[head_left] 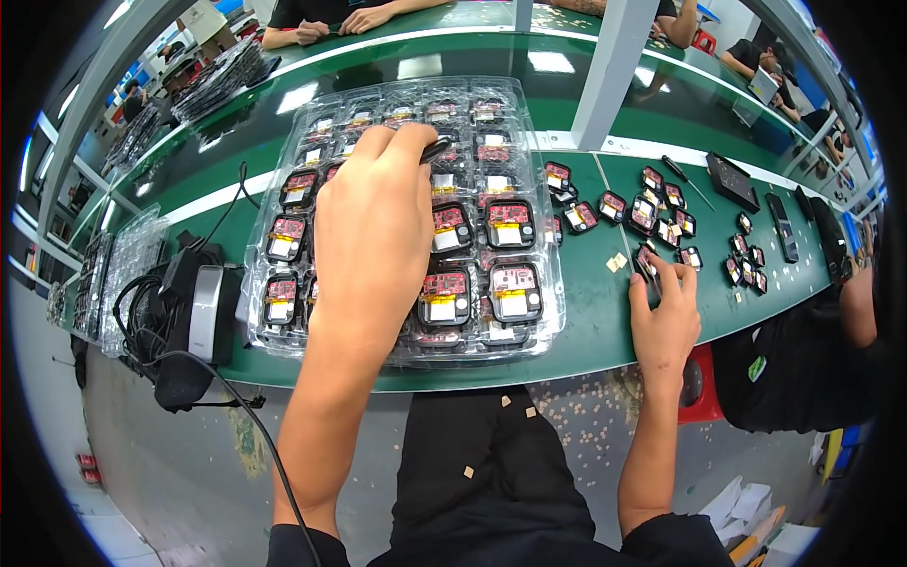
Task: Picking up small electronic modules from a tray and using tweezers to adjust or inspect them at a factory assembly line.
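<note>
My left hand (371, 236) reaches over a clear plastic tray (543, 283) and pinches a small black module (436, 148) at its fingertips. The tray holds several small black modules with red circuit boards and yellow labels (513, 288). My right hand (664, 317) rests at the front edge of the green table (590, 326), its fingers touching one loose module (646, 259). Several more loose modules (644, 214) lie scattered just beyond it.
A black device with coiled cables (194, 317) sits at the left. Stacks of clear trays (123, 265) stand further left. Black tools (732, 180) lie at the back right. Another person's arm (860, 302) is at the right; other people's hands (331, 21) rest across the table.
</note>
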A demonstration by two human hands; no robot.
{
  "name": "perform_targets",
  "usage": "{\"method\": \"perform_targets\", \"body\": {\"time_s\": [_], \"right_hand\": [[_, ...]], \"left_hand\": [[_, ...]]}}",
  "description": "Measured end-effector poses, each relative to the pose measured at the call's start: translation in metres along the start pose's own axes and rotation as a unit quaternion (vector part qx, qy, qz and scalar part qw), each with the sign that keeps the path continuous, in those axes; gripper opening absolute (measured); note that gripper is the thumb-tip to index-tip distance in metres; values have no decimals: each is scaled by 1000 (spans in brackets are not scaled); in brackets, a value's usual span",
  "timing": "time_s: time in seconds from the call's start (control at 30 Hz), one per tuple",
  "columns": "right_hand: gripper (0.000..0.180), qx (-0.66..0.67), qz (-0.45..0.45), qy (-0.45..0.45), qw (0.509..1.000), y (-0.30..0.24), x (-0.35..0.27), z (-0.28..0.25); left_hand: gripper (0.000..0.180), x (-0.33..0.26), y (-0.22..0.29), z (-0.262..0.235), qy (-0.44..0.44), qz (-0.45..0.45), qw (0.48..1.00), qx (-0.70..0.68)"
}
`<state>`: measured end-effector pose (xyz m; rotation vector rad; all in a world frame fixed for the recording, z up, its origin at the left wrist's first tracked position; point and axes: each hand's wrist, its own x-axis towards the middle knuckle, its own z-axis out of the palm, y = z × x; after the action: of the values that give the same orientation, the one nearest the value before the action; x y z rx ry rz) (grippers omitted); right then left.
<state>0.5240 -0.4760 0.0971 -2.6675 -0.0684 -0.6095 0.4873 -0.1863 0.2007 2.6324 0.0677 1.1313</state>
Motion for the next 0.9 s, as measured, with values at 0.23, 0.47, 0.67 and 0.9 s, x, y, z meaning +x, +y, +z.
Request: {"method": "perform_targets", "body": {"time_s": [0.23,0.47,0.67,0.9], "right_hand": [[33,5,-8,6,1000,-1,-1,0],[33,5,-8,5,1000,0,-1,1],[33,14,-6,1,1000,-2,-1,-1],[32,-6,-6,2,1000,1,-1,0]], "left_hand": [[31,2,-5,0,-32,52,997,-47],[30,4,5,-1,-101,-108,961,-235],[31,0,-5,-1,-119,5,989,-83],[31,-3,-10,0,-143,63,985,-80]]}}
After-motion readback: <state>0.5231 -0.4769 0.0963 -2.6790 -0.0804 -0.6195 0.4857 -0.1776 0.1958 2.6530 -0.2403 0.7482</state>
